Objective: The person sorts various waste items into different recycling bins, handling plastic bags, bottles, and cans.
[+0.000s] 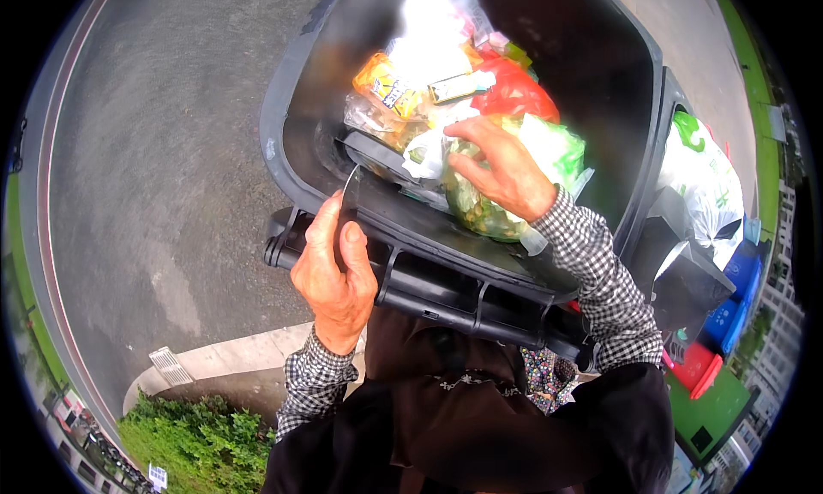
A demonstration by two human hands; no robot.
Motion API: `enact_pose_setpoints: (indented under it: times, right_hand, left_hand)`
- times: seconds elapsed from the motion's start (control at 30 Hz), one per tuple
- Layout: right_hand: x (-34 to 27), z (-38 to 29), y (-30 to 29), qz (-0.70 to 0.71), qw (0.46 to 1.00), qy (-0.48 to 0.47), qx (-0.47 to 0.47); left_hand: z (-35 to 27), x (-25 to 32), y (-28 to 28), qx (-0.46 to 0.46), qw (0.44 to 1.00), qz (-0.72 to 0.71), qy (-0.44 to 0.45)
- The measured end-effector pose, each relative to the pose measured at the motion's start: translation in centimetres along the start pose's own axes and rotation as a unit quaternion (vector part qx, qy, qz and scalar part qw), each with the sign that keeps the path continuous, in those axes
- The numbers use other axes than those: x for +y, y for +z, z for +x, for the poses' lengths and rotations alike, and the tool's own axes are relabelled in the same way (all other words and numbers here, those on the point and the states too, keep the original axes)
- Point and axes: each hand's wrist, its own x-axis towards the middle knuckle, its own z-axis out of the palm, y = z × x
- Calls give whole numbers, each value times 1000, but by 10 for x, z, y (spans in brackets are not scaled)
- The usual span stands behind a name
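My left hand (pixel 335 269), at the near rim of a black plastic wheeled bin (pixel 276 134), holds a thin, slightly curved object (pixel 350 184) between thumb and fingers; it looks like a blade, but its kind is not certain. My right hand (pixel 505 166) is inside the bin, fingers spread and slightly bent, over a clear plastic bag of green scraps (pixel 479 211). Whether the fingertips touch the bag is unclear. Near them lie a white plastic bag piece (pixel 425 154), a red plastic bag (pixel 517 89), an orange-yellow wrapper (pixel 386 85) and a small box-like pack (pixel 458 87).
The bin's handle bar (pixel 431 307) runs along its near side. To the right stand another bin with a full white bag (pixel 707 185), then a blue bin (pixel 726 314) and a red bin lid (pixel 697 368). A kerb (pixel 238 356) and green shrubs (pixel 199 436) lie at lower left.
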Motion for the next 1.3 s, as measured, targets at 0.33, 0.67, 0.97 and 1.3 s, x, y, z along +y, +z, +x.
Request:
enact_pose_setpoints:
  times: [0.33, 0.67, 0.97, 1.3]
  right_hand:
    - [83, 162, 154, -263, 935, 237, -9]
    - [81, 178, 128, -135, 941, 286, -119]
    - [-6, 84, -49, 175, 972, 60, 143]
    - [-91, -93, -123, 334, 892, -126, 276]
  left_hand:
    - [14, -3, -6, -54, 995, 65, 52]
    - [6, -11, -8, -73, 992, 94, 43]
    - [-1, -4, 2, -43, 995, 75, 43]
    - [-18, 38, 7, -52, 996, -54, 46]
